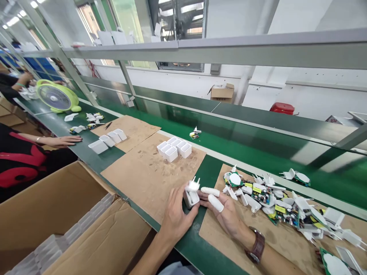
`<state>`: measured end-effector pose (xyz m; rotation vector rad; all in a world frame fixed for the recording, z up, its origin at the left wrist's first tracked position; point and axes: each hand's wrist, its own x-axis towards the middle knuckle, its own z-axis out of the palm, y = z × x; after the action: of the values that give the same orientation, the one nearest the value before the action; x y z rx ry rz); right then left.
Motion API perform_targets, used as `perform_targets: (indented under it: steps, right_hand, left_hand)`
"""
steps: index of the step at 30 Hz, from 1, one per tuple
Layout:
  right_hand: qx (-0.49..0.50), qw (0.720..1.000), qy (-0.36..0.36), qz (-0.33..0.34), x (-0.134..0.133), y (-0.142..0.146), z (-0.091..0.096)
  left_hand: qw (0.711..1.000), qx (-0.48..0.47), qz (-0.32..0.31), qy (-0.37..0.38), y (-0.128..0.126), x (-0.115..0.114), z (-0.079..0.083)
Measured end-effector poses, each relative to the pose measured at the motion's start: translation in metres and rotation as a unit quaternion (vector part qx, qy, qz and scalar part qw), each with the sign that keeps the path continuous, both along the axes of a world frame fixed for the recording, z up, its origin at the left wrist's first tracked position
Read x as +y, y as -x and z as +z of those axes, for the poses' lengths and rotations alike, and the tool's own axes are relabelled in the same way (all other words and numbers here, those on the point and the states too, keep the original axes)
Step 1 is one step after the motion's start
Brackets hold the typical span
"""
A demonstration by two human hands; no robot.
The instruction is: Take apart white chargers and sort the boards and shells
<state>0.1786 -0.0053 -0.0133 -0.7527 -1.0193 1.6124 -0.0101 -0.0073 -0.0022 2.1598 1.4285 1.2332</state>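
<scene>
In the middle foreground, my left hand (175, 214) is wrapped around a white charger housing (192, 198). A white two-pin plug piece (194, 184) pokes up from the housing's open end, pins pointing up. Just to the right, my right hand (222, 208) has its fingers stretched toward the housing, palm partly turned up. White finger cots cover two of its fingers. Its other fingertips reach the housing's side; whether they press on it I cannot tell. Beyond my hands, several open white housings (172, 153) stand grouped on the cardboard sheet (137, 164).
Circuit boards with white plug parts (275, 202) are heaped on the right cardboard. One assembly (195, 133) lies on the green belt (177, 124). At left are an open carton (86, 214) of white pieces, more housings (107, 140), a green fan (56, 96) and another person's hand (64, 141).
</scene>
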Motion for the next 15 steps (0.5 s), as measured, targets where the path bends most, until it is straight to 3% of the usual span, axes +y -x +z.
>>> perform_targets:
  steps: [4, 7, 11, 15]
  right_hand:
    - [-0.041, 0.998, -0.018, -0.033, 0.003, 0.002, 0.000]
    - [-0.097, 0.993, -0.038, -0.057, 0.006, 0.005, 0.001]
    - [-0.120, 0.990, -0.054, -0.051, 0.008, 0.011, 0.000]
    - [-0.126, 0.989, -0.057, -0.050, 0.008, 0.017, -0.003]
  left_hand:
    - [0.999, -0.020, -0.007, 0.042, 0.004, 0.007, -0.003]
    - [0.997, -0.031, -0.001, 0.065, 0.007, 0.024, 0.005]
    - [0.999, -0.026, -0.009, 0.022, -0.003, 0.070, 0.031]
    - [0.993, -0.033, -0.049, 0.104, -0.034, 0.136, 0.048]
